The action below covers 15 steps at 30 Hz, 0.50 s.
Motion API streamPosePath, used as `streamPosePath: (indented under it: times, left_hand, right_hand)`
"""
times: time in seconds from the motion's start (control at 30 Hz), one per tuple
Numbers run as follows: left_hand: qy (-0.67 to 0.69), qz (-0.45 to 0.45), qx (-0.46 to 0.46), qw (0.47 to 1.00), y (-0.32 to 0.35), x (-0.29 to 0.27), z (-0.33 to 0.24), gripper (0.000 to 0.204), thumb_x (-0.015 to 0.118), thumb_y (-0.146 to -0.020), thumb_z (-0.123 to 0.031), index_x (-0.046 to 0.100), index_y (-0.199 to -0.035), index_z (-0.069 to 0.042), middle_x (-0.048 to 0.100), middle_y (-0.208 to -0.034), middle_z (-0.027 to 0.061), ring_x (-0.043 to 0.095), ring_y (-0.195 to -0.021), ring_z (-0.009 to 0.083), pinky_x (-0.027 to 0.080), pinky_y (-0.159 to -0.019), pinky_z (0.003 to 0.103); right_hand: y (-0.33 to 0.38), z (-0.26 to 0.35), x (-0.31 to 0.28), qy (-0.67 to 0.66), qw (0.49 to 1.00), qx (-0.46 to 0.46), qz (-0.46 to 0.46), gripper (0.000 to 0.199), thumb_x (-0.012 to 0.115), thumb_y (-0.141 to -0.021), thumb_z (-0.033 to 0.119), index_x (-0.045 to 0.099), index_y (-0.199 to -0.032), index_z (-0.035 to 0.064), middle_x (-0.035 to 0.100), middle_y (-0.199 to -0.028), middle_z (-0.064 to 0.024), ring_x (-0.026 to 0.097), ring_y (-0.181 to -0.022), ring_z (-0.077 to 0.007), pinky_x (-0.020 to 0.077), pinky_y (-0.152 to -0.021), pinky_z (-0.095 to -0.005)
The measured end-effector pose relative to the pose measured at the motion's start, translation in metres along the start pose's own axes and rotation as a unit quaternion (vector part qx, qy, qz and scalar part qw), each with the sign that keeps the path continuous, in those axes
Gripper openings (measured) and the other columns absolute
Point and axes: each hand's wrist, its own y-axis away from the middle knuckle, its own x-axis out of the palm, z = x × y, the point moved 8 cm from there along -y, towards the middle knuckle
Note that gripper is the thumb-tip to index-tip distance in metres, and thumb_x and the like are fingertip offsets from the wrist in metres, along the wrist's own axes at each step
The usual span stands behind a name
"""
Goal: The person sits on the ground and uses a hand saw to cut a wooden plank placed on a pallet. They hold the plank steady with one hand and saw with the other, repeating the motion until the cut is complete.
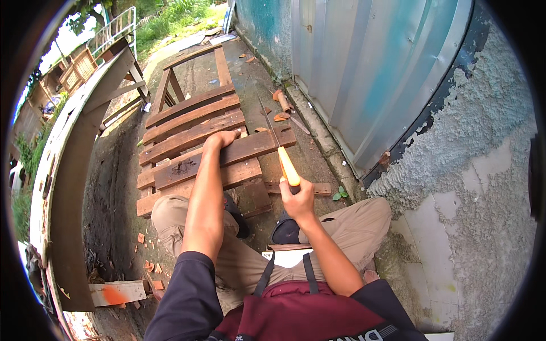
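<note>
My right hand [297, 199] is wrapped round the yellow and black handle of a handsaw [289, 166]. The saw's thin blade points away from me and crosses a dark wooden plank [250, 147] near its right end. My left hand [223, 138] grips that plank left of the blade, its fingers partly hidden at the far edge. The plank lies slantwise over a slatted wooden frame [190, 128], and its right end sticks out past the slats. Near its left end the plank has a dark, rough patch.
A corrugated metal door [375, 74] and a rough grey wall [455, 187] stand at the right. At the left is a long wooden structure [71, 187]. A short board [310, 188] lies by my right hand. Dry leaves [281, 116] and wood scraps [157, 284] litter the ground.
</note>
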Motion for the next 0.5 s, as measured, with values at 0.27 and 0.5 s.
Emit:
streamPosePath:
  times: [0.27, 0.5]
  left_hand:
    - [-0.006, 0.002, 0.005, 1.0, 0.003, 0.002, 0.007, 0.079, 0.038, -0.095, -0.071, 0.055, -0.144, -0.012, 0.044, -0.155, 0.0174, 0.039, -0.146, 0.0362, 0.03, -0.118, 0.05]
    - [0.015, -0.041, -0.021, 0.999, -0.003, -0.003, 0.014, 0.078, 0.042, -0.094, -0.069, 0.053, -0.146, -0.012, 0.041, -0.158, 0.017, 0.036, -0.147, 0.0353, 0.028, -0.119, 0.051]
  right_hand:
    - [0.126, -0.009, -0.058, 0.005, 0.999, 0.039, 0.028, 0.011, 0.068, -0.086, 0.006, 0.064, -0.08, -0.0016, 0.058, -0.059, -0.0133, 0.063, -0.051, -0.022, 0.0463, -0.05, -0.0352]
    - [0.088, -0.019, -0.04, -0.031, 0.998, 0.054, 0.012, 0.014, 0.066, -0.09, 0.008, 0.065, -0.079, -0.001, 0.059, -0.059, -0.0095, 0.062, -0.053, -0.0157, 0.0465, -0.052, -0.0326]
